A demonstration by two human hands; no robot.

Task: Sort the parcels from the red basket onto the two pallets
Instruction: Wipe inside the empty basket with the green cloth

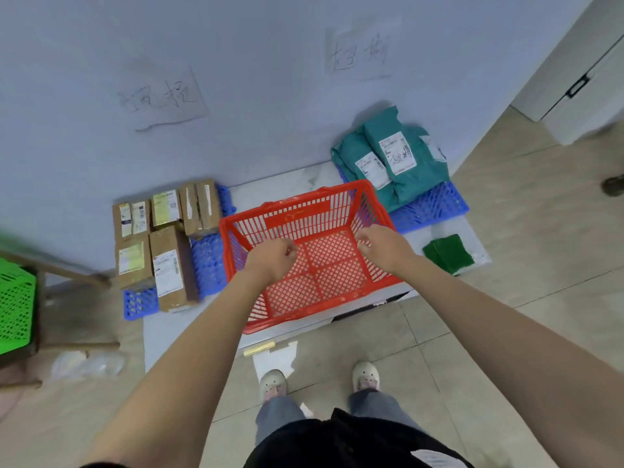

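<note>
The red basket (324,282) stands on a white board on the floor, and I see no parcel inside it. My left hand (270,260) hovers over its left half with the fingers curled and nothing visible in them. My right hand (383,244) is curled the same way beside the basket's right wall. Several brown cardboard parcels (172,268) lie on the left blue pallet (209,265). Several teal bag parcels (405,163) are stacked on the right blue pallet (435,204).
A green flat packet (447,253) lies on the board right of the basket. A green crate (15,305) sits on a wooden stool at the far left. Handwritten paper signs (162,96) hang on the wall above each pallet. A white cabinet (580,79) stands at the right.
</note>
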